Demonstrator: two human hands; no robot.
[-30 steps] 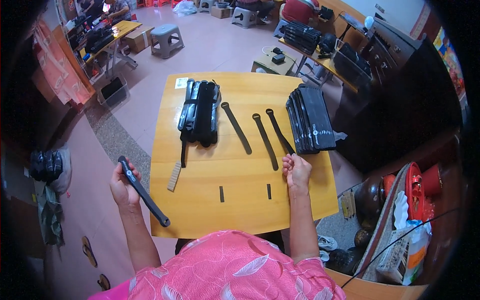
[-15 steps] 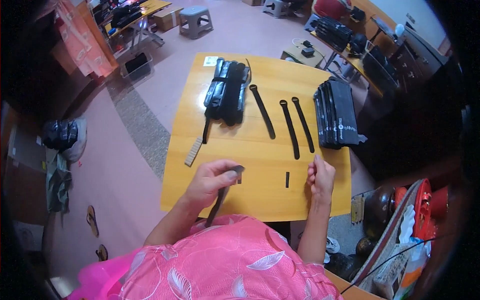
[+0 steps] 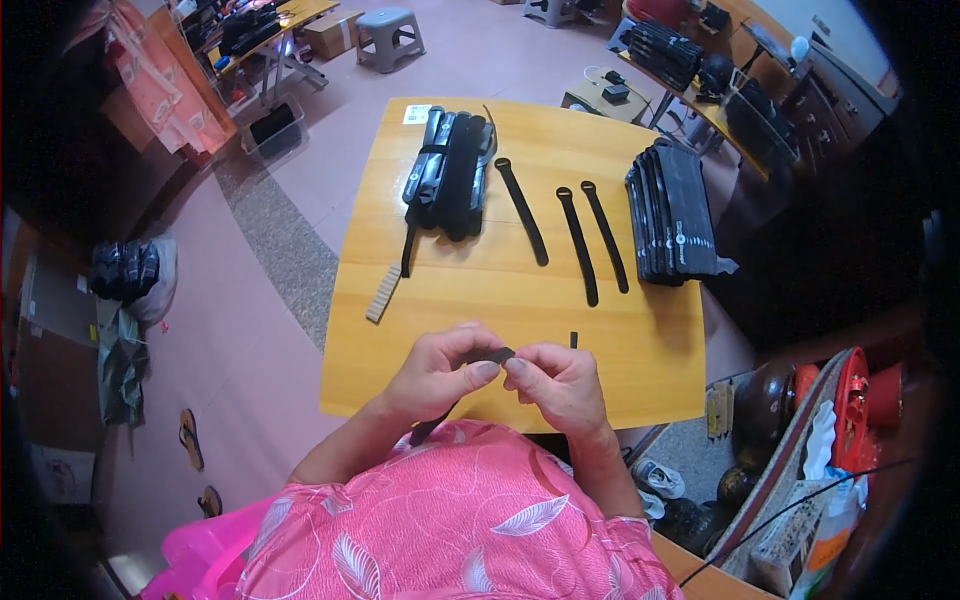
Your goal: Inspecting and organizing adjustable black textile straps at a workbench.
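A square wooden table [image 3: 620,330] stands on a pinkish floor, with cluttered benches around it. Over its near edge, the left hand [image 3: 440,372] and right hand [image 3: 560,385] meet, both pinching 1 end of a black strap [image 3: 500,355]; the strap's other end shows below the left wrist, the middle hidden. 3 loose straps [image 3: 580,245] lie between 2 black bundles [image 3: 452,175].

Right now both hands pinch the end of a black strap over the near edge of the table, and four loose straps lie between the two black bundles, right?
Not quite: the head view shows three loose straps between the bundles, not four. Both the left hand and right hand do pinch the black strap.
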